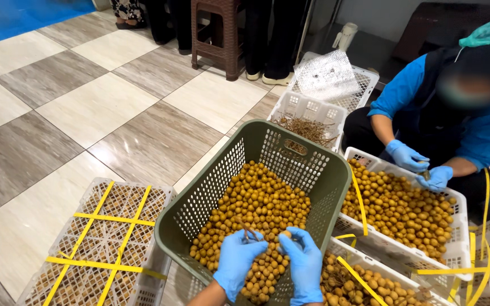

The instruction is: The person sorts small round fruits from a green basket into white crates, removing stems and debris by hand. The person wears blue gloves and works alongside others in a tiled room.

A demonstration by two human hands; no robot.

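A green slotted basket (199,198) stands tilted in front of me, half full of small round brown fruits (256,198). Both my hands wear blue gloves and reach into it. My left hand (236,262) pinches a thin brown twig with fruit on it, just above the heap. My right hand (303,262) holds one round fruit (285,233) between thumb and fingers, close beside the left hand.
A strapped white crate (103,249) sits at left on the tiled floor. White crates of fruit (404,209) lie at right, one with twigs (307,129) behind the basket. A person in blue with gloved hands (421,164) sits at right. A brown stool (216,34) stands far back.
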